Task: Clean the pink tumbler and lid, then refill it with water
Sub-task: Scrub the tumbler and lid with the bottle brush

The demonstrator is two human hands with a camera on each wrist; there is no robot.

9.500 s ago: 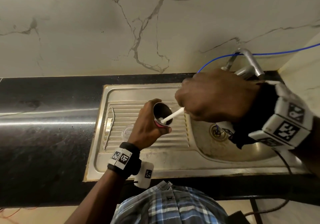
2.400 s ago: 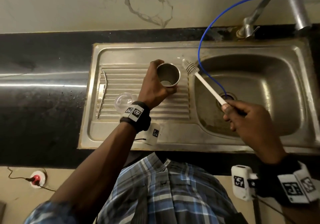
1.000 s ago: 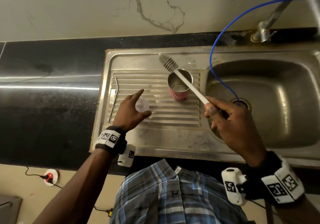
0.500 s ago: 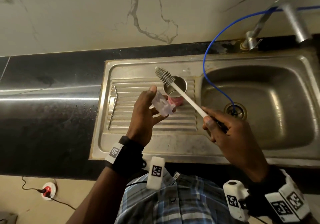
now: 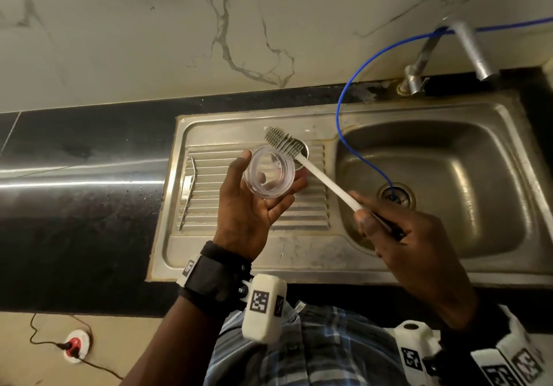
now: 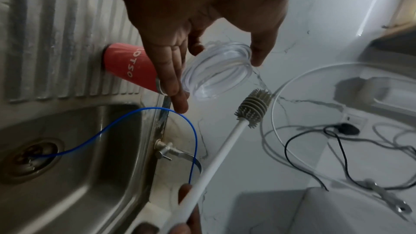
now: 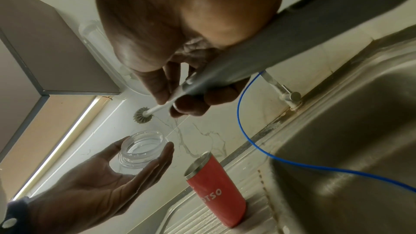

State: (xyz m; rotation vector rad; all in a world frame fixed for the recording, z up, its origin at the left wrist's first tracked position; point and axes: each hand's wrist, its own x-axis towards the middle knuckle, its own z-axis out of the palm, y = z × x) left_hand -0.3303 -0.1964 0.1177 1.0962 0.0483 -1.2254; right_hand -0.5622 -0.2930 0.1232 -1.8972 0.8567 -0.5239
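Left fingers: our left hand [image 5: 248, 206] cradles the clear lid [image 5: 269, 174] between thumb and fingertips, palm up, open side facing us; the fingers are barely curled, so the hold is light.
Right fingers: our right hand [image 5: 398, 236] is wrapped round the dark grip of the bottle brush [image 5: 311, 170], its bristle head just beyond the lid's far rim and not yet inside it.
Tumbler: the pink tumbler [image 7: 216, 191] stands upright and open on the ribbed drainboard [image 5: 209, 194], near the edge that borders the sink basin [image 5: 449, 176], right behind the lid.
Risk, lid: we judge that a hard push from the brush could pop the lid out of so loose a grip (wet plastic, probably slick), and it would drop to the drainboard or slide into the basin.
Risk, tumbler: the long brush shaft passes over the tumbler's mouth; a wide scrubbing stroke could clip the rim and tip it towards the basin.
Risk, tube: the blue tube [image 5: 353, 134] hangs into the drain close to our right hand and could snag.
Left to do: scrubbing the lid, rinsing, refilling.
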